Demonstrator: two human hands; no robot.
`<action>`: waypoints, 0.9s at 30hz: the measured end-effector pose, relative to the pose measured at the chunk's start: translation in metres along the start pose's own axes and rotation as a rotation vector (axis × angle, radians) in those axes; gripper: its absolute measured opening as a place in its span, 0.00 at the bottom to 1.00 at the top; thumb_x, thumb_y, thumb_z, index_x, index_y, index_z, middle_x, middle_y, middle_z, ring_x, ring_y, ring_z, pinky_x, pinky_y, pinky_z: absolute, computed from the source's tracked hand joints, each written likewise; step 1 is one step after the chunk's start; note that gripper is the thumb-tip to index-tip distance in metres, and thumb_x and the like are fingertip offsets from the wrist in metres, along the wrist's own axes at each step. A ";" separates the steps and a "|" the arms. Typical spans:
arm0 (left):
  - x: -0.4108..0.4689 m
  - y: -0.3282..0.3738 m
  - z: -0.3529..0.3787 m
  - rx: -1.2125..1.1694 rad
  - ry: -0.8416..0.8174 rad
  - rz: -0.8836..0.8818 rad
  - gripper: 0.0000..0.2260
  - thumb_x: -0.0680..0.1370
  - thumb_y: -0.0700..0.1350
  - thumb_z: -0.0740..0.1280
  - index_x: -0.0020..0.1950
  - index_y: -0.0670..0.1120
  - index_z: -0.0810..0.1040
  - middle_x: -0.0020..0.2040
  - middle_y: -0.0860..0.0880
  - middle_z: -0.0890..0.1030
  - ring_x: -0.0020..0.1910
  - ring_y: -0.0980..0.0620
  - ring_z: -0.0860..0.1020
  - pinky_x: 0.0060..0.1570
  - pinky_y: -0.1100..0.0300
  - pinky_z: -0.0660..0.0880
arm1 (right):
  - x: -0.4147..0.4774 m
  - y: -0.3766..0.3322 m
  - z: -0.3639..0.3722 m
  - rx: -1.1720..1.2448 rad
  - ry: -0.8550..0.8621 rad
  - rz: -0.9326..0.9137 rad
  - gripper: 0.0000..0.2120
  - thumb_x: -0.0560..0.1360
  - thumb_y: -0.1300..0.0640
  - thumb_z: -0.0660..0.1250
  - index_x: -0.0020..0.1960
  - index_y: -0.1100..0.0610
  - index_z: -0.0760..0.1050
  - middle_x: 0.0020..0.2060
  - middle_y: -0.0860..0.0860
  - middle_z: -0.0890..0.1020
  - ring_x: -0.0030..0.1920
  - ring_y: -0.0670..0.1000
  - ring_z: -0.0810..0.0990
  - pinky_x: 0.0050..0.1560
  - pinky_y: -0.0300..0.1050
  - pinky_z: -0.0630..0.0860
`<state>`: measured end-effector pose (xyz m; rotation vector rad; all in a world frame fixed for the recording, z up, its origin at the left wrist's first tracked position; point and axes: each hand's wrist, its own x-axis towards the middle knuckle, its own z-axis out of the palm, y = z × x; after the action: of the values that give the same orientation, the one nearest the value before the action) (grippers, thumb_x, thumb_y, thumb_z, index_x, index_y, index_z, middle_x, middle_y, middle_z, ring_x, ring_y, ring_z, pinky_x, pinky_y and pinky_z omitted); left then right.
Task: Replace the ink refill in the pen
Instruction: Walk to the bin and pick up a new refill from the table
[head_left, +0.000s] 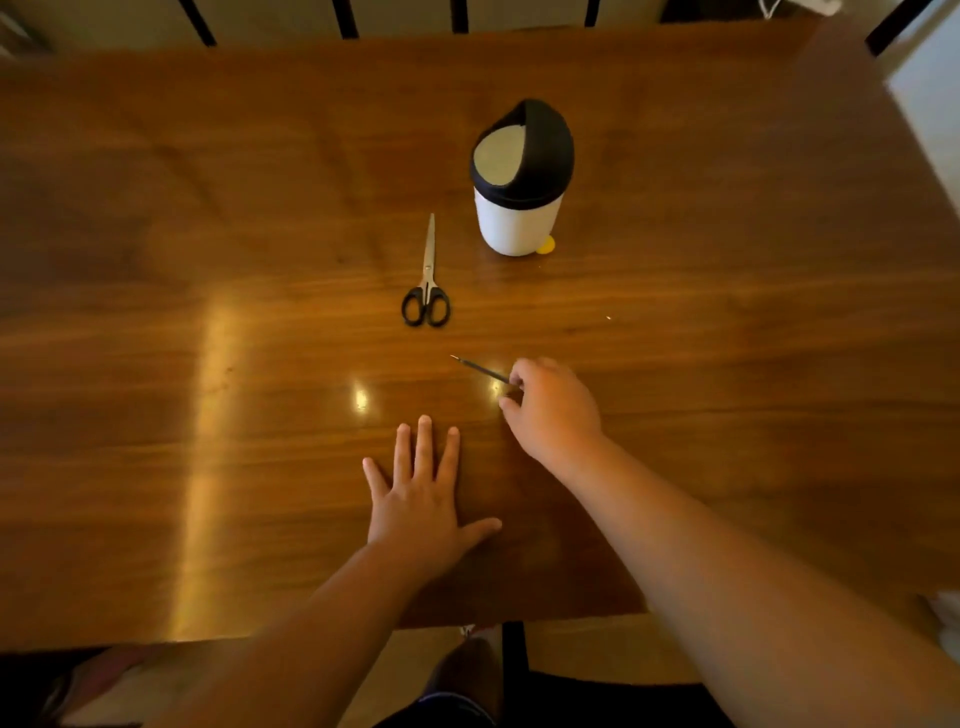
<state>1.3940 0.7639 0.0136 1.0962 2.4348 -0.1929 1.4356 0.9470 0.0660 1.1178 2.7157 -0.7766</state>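
Note:
A thin dark ink refill (480, 370) with a small metal tip pointing up-left lies low over the wooden table (208, 234). My right hand (553, 410) pinches its near end between thumb and fingers. My left hand (423, 488) rests flat on the table, palm down, fingers spread, holding nothing. No pen body is visible; the right hand may hide part of what it holds.
Black-handled scissors (427, 283) lie closed beyond the hands, blades pointing away. A small white bin with a black swing lid (521, 179) stands to their right, with a yellow piece (545, 244) at its base. The table's near edge is just below my forearms.

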 end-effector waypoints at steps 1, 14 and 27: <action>0.001 0.001 0.001 0.004 0.004 -0.002 0.49 0.63 0.80 0.40 0.74 0.54 0.28 0.78 0.44 0.34 0.77 0.40 0.36 0.71 0.29 0.46 | 0.007 -0.003 0.003 -0.020 0.022 -0.018 0.13 0.75 0.51 0.68 0.58 0.51 0.74 0.53 0.49 0.78 0.54 0.52 0.77 0.44 0.46 0.78; 0.001 0.010 0.004 0.027 -0.016 -0.030 0.48 0.64 0.79 0.35 0.74 0.51 0.28 0.77 0.42 0.30 0.75 0.38 0.30 0.68 0.28 0.41 | 0.039 -0.018 0.026 -0.236 -0.006 -0.062 0.15 0.77 0.58 0.64 0.63 0.58 0.71 0.59 0.56 0.77 0.59 0.57 0.75 0.55 0.50 0.74; 0.001 0.009 0.009 0.025 0.038 -0.027 0.48 0.64 0.79 0.36 0.75 0.51 0.29 0.78 0.42 0.32 0.76 0.38 0.32 0.68 0.27 0.40 | 0.001 -0.010 0.012 0.177 -0.114 0.073 0.13 0.79 0.59 0.62 0.62 0.54 0.73 0.52 0.52 0.82 0.46 0.51 0.80 0.39 0.43 0.78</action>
<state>1.4033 0.7679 0.0056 1.0881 2.4880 -0.2130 1.4275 0.9357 0.0594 1.1611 2.5384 -1.0525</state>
